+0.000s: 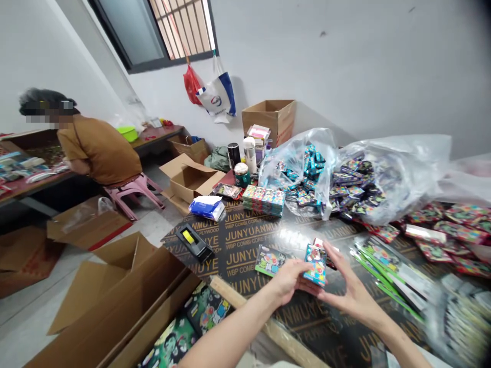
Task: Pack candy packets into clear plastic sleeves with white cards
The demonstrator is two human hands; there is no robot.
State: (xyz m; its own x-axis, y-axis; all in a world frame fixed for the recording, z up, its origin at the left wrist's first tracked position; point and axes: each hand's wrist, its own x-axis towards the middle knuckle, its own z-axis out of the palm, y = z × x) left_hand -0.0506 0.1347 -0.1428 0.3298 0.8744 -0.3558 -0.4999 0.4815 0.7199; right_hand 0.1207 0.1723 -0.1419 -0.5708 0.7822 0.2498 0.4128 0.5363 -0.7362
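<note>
A small blue card box (316,266) with bright cartoon print is held over the table in front of me. My left hand (288,280) pinches its left side, thumb on the printed face. My right hand (347,292) curves round the other side, fingertips at the top edge and thumb at the bottom. Part of a red packet (333,255) shows just behind the box; whether a finger touches it I cannot tell. Beneath my left hand, a flat green-and-black printed pack (270,259) lies on the dark board table (240,235).
Clear bags of blue packets (312,163) and dark packets (353,184) stand at the back. Red packets (445,230) and green-edged strips (387,281) lie right. A stack of cards (264,200), wipes (207,207), a tape dispenser (194,242) and open cartons (111,286) are left. A person (97,148) sits beyond.
</note>
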